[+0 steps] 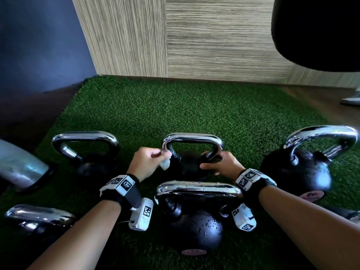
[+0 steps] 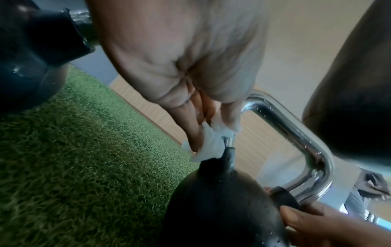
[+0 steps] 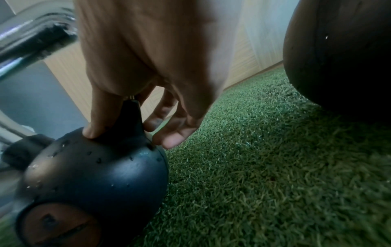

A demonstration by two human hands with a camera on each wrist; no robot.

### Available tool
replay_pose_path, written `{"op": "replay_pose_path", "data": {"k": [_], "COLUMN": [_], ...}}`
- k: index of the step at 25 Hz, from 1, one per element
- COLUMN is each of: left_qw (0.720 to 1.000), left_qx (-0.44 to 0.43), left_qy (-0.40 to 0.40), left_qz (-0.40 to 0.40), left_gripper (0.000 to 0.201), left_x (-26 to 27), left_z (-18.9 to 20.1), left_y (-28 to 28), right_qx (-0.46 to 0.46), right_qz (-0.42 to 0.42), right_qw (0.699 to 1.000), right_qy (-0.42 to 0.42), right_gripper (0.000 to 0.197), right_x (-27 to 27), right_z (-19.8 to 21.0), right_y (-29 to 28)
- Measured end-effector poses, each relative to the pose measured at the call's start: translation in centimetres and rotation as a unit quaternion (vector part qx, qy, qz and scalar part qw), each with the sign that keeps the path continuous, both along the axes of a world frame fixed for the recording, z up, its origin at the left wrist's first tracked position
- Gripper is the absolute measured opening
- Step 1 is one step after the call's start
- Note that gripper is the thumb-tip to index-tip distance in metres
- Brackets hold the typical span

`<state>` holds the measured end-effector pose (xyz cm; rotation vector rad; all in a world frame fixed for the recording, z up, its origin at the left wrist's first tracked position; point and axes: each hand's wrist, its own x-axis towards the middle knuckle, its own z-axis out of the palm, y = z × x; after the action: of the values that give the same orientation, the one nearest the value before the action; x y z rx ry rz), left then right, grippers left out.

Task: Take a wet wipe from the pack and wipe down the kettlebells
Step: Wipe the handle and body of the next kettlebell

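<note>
The left hand (image 1: 146, 162) pinches a small scrunched wet wipe (image 1: 165, 164) against the left leg of the chrome handle (image 1: 192, 139) of the middle kettlebell (image 1: 187, 164), well in from the turf's (image 1: 175, 110) edges. The right hand (image 1: 222, 164) braces it, thumb and fingers curled at the handle's right base. Droplets sit on the metal, so I reckon the wipe could slip or the bell could rock into the near kettlebell (image 1: 194, 227).

Bare forearms, no sleeves. Each wrist: black fabric strap (image 1: 124, 193) carrying white blocks printed with black square-code markers (image 1: 141, 217); thin dark cable at left unit.
</note>
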<state>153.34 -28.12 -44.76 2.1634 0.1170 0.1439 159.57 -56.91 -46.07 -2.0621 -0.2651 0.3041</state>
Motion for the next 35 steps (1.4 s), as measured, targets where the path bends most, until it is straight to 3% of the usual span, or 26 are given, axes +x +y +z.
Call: {"op": "replay_pose_path", "data": {"k": [3, 5, 9, 13, 15, 17, 19, 21, 23, 25, 27, 31, 33, 35], "left_qw": [0.994, 0.993, 0.996, 0.997, 0.998, 0.998, 0.998, 0.997, 0.999, 0.995, 0.980, 0.919, 0.904, 0.906], "left_qx": [0.077, 0.086, 0.085, 0.076, 0.026, 0.015, 0.002, -0.024, -0.032, -0.099, -0.198, -0.389, -0.422, -0.410], "left_qy": [-0.064, -0.065, -0.026, 0.018, 0.051, 0.055, 0.056, 0.054, 0.017, -0.020, 0.014, 0.065, 0.067, 0.088], "left_qz": [0.037, 0.041, 0.030, 0.011, -0.010, -0.032, -0.039, -0.040, -0.007, 0.006, 0.010, 0.012, -0.020, -0.058], "left_gripper": [0.056, 0.044, 0.026, 0.018, 0.019, 0.027, 0.025, 0.008, 0.011, 0.019, 0.023, 0.029, 0.024, 0.019], "left_x": [1.1, 2.8, 6.0, 7.9, 8.2, 8.2, 8.3, 8.3, 8.6, 8.4, 8.0, 7.6, 7.4, 6.8], "left_z": [0.7, 1.4, 3.5, 4.4, 4.2, 3.6, 3.0, 3.8, 5.1, 5.9, 5.6, 5.2, 5.5, 5.6], "left_y": [-1.2, -2.2, -4.5, -5.9, -5.4, -4.8, -4.7, -5.2, -5.6, -5.9, -6.2, -6.2, -5.6, -4.8], "right_qx": [-0.052, -0.095, -0.148, -0.153, -0.125, -0.101, -0.109, -0.097, -0.081, -0.069, -0.070, -0.057, -0.045, -0.028], "right_qz": [0.027, 0.063, 0.137, 0.195, 0.151, 0.092, 0.120, 0.141, 0.121, 0.101, 0.090, 0.077, 0.074, 0.070], "right_qw": [0.998, 0.993, 0.977, 0.967, 0.980, 0.990, 0.987, 0.985, 0.989, 0.992, 0.993, 0.995, 0.996, 0.997], "right_qy": [-0.017, -0.027, -0.061, -0.062, -0.043, -0.030, -0.021, -0.007, 0.001, 0.004, -0.004, -0.002, -0.001, 0.005], "right_gripper": [0.036, 0.022, 0.014, 0.021, 0.020, 0.043, 0.063, 0.055, 0.051, 0.056, 0.062, 0.061, 0.058, 0.056], "right_x": [0.0, -0.1, -1.0, -0.9, -0.1, 0.9, 1.2, 1.2, 1.6, 1.9, 1.9, 1.9, 1.9, 1.9], "right_z": [0.3, 0.9, 1.9, 2.8, 3.1, 2.3, 1.5, 0.9, 0.6, -0.3, -0.7, -0.9, -1.1, -1.4], "right_y": [-1.5, -2.2, -1.0, 0.4, 0.5, 0.8, 1.7, 2.1, 2.0, 1.7, 1.7, 1.6, 1.6, 1.7]}}
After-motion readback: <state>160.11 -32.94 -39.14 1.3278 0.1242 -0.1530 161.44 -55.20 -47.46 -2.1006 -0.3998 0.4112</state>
